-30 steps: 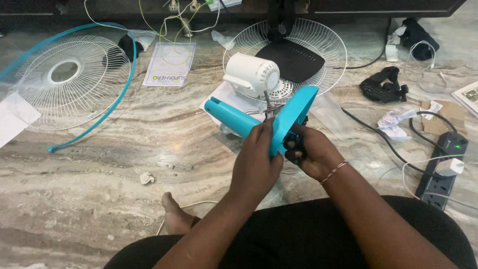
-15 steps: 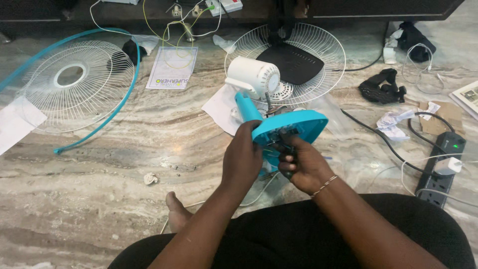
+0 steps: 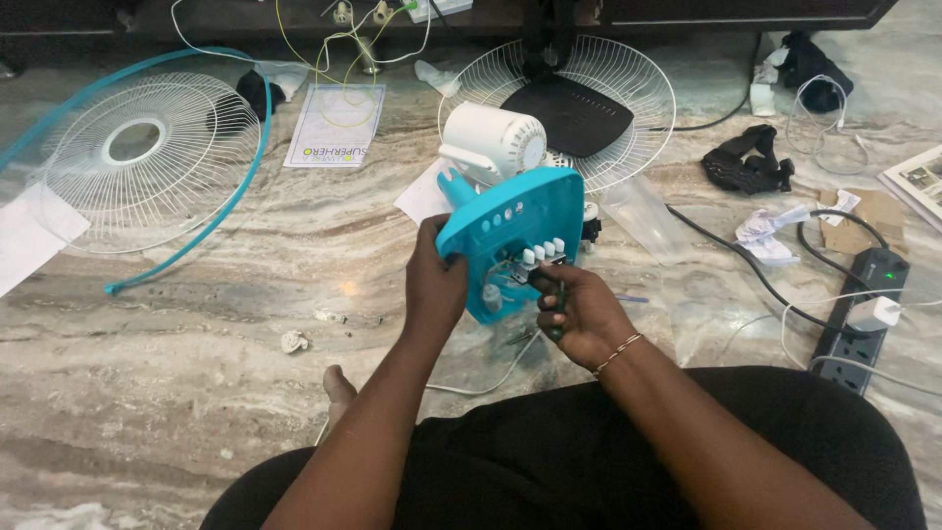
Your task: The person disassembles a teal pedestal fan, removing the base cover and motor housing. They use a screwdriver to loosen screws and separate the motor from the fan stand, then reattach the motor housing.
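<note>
Head view: left hand (image 3: 438,285) grips the turquoise fan base (image 3: 515,236) at centre, its underside tilted up; right hand (image 3: 581,314), at its five o'clock, closes around a screwdriver (image 3: 555,312). Best held steady, tool square to the screw.

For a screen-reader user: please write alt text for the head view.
Left hand grips a turquoise fan base tilted up; right hand holds a dark tool at its underside. White motor, two grilles and a power strip lie on the marble floor.
</note>
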